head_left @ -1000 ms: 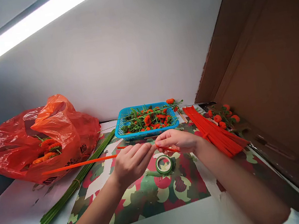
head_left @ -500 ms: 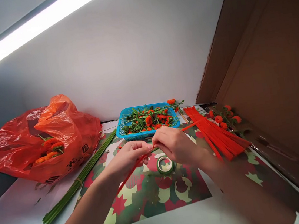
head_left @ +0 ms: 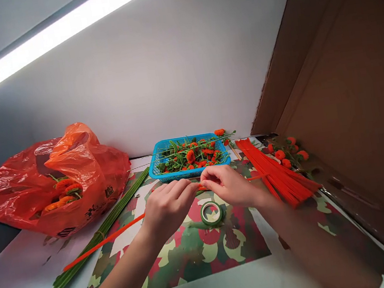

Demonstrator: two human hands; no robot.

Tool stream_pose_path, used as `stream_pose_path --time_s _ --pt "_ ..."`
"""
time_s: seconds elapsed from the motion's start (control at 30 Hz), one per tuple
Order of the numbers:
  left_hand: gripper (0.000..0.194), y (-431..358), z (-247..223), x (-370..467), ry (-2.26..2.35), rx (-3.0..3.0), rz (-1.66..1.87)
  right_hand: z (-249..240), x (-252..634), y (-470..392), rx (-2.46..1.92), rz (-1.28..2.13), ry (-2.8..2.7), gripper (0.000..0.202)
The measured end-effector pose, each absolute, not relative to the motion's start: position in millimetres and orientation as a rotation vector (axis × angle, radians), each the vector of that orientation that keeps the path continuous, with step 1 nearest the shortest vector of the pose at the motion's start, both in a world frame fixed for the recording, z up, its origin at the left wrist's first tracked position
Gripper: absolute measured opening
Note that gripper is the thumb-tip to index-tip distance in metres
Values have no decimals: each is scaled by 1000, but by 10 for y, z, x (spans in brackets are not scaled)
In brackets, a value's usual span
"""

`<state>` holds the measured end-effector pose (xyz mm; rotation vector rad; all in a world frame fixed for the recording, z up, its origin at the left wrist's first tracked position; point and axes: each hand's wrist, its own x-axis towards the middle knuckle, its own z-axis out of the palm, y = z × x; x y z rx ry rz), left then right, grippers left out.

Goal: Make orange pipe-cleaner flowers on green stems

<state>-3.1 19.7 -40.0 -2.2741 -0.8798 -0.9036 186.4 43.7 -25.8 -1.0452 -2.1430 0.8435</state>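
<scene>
Okay | pinching orange strip (head_left: pixel 118 232), slanting off toward lower left, at frame centre with left hand (head_left: pixel 172 207) and right hand (head_left: pixel 229 186), both closed on it, just beside each other | showing green tape roll (head_left: pixel 203 215) just below, blue basket (head_left: pixel 162 175) above, red strip bundle (head_left: pixel 272 175) at right, green stems (head_left: pixel 123 203) and red bag (head_left: pixel 101 164) at left

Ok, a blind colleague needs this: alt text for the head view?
A person's left hand and right hand hold an orange strip near a green tape roll. Beyond them sits a blue basket of orange flowers; at left are a red bag and green stems, at right a bundle of red strips.
</scene>
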Motion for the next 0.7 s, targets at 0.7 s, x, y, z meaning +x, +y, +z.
stream_pose_path --time_s 0.7 --pt "14 194 -287 -93 -843 -2560 -972 -172 1884 436 -1085 1281 -2050 15"
